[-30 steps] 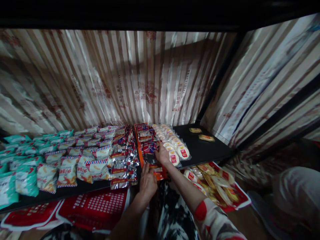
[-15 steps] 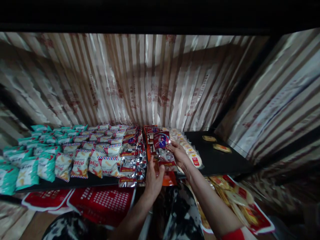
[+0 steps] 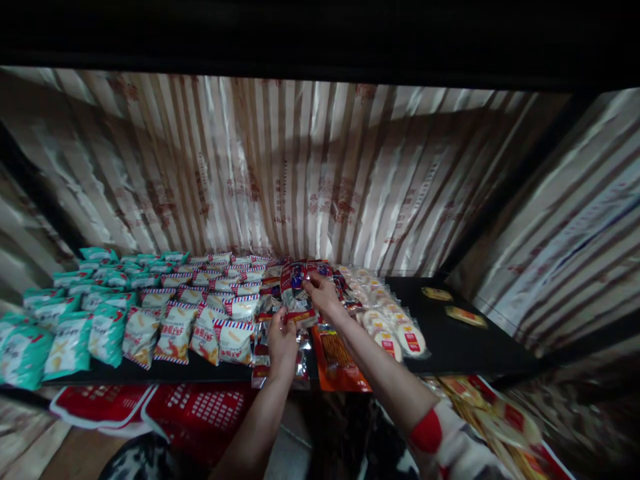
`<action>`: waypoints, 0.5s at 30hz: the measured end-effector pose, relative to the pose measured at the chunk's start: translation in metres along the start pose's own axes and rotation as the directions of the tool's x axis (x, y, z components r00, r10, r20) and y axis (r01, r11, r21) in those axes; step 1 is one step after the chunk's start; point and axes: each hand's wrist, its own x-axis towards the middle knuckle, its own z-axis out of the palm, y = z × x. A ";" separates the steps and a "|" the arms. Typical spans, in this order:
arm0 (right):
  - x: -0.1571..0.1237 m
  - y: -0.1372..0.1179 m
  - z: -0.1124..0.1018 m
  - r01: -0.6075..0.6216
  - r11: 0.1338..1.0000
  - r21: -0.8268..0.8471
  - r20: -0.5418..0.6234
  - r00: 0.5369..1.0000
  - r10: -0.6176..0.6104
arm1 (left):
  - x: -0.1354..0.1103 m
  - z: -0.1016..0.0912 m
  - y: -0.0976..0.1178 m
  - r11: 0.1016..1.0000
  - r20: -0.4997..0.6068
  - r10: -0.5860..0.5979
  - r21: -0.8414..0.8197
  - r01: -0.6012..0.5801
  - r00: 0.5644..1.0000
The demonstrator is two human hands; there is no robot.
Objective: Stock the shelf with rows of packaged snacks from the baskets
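At the left end of the shelf (image 3: 480, 350), teal bags (image 3: 69, 343) are sitting in rows, and cream bags (image 3: 175, 333) with striped edges are standing next to them, grouped by kind, apparently so their printed fronts are facing out. Below, red baskets (image 3: 205, 407) are resting under the front edge. At the middle, you are holding a dark red packet (image 3: 296, 298) above a column of silvery packets (image 3: 263, 353). Your left hand (image 3: 283, 343) is curling, partly open, at its lower corner, probably steadying it; your right hand (image 3: 323, 293) is pinching its right edge between thumb and fingers, likely leaving the front flat. An orange packet (image 3: 335, 350) is lying just below your right forearm, beside round white packs (image 3: 411, 340). Two small yellowish packets (image 3: 465, 317) are lying apart at the far right.

Your hands are hiding part of the column, so whether the left fingers are gripping or only touching, you cannot tell. Your right arm is covering some of the orange packet, the frame is cutting off the right-hand basket (image 3: 553, 460), and dimness is blurring the small print.
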 end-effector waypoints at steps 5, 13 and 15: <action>0.035 -0.004 0.032 0.047 0.969 -0.241 -0.018 0.998 -0.053 | 0.014 -0.013 0.001 0.914 0.016 0.216 0.349 -0.208 0.976; 0.064 -0.005 0.061 -0.082 0.829 -0.553 -0.024 0.996 0.082 | 0.034 -0.013 -0.013 0.831 0.076 0.332 0.449 -0.330 0.940; 0.069 -0.006 0.064 -0.094 0.806 -0.584 -0.029 0.995 0.094 | 0.038 -0.012 -0.013 0.815 0.084 0.350 0.463 -0.348 0.933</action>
